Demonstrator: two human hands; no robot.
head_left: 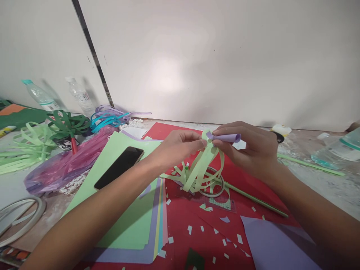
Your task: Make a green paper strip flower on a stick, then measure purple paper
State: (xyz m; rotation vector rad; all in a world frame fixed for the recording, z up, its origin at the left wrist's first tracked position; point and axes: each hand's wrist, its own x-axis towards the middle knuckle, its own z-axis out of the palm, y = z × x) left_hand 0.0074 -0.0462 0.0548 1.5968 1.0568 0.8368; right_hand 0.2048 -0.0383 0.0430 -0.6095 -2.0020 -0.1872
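Note:
My right hand (250, 146) grips a rolled tube of purple paper (232, 138) between thumb and fingers. Opposite it, my left hand (184, 146) pinches the top of a looped light green paper strip (207, 159), close to the tube's left end. Both hands are held above red paper (202, 225), their fingertips nearly meeting. Below them lie more curled green strips, a tape roll (221, 189) and a thin green paper stick (258, 200). My fingers partly cover where tube and strip meet.
On the left, a black phone (119, 168) rests on stacked coloured sheets (126, 221). Plastic bottles (80, 95), paper-strip bunches (69, 123) and a pink plastic bag (81, 157) stand or lie beyond. Purple paper (270, 243) is at lower right; small scraps dot the red paper.

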